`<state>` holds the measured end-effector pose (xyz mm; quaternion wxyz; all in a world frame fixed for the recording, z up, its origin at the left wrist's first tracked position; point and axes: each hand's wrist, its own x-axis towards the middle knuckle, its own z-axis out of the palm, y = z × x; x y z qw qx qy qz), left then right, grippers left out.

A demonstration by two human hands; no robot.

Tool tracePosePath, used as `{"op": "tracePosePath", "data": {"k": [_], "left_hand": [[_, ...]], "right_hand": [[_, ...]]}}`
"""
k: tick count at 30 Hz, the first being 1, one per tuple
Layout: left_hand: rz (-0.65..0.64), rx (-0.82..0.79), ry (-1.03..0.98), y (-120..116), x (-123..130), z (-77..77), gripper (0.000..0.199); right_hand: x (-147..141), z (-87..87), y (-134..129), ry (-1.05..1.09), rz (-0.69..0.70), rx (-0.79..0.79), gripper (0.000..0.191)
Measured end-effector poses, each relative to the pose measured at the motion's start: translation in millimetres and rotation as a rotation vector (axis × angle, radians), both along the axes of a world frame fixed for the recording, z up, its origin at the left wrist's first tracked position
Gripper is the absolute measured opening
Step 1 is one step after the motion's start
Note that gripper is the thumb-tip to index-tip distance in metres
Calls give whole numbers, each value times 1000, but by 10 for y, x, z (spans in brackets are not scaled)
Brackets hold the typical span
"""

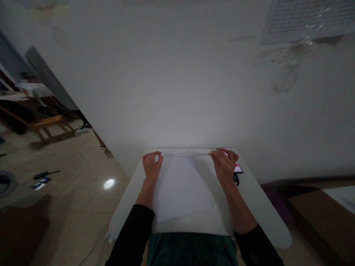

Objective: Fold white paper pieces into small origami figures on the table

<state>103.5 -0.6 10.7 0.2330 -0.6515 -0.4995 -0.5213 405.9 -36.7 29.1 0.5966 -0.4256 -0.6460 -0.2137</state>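
A long thin pale strip (185,154) runs left to right along the far edge of the white table (130,195), and its material is hard to tell. My left hand (152,166) pinches its left end between thumb and fingertip. My right hand (224,165) grips the right end. Between my forearms lies a white paper sheet (180,188), slightly askew, with its far edge just below the strip. A smartphone (237,167) with a red patch on its screen lies partly under my right hand. Below the phone hangs a small black cord (236,180).
A white wall (177,81) rises behind the table, with a gridded sheet (305,18) high on the right. On the tiled floor at left are a black-handled screwdriver (46,174), a wooden chair (50,125) and a person (34,90). A brown surface (318,218) sits at right.
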Motion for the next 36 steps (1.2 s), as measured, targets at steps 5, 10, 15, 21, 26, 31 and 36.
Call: {"op": "tracePosePath", "data": {"k": [5, 10, 15, 21, 26, 31, 36], "left_hand": [[-281, -24, 231, -184, 320, 89, 37], [-496, -119, 435, -147, 559, 7, 23], [-504, -132, 417, -101, 553, -56, 21], [-528, -110, 476, -200, 680, -18, 17], [-546, -98, 484, -208, 689, -6, 19], [-525, -111, 498, -167, 598, 35, 23], [-478, -65, 457, -90, 395, 106, 21]], "right_hand": [[-177, -73, -32, -141, 122, -51, 7], [-294, -162, -32, -201, 200, -105, 9], [-437, -189, -66, -180, 131, -162, 15], [-629, -241, -110, -256, 142, -180, 12], [-626, -220, -104, -215, 107, -165, 6], [-605, -184, -104, -157, 79, -184, 6], [-434, -149, -32, -82, 32, -168, 7]]}}
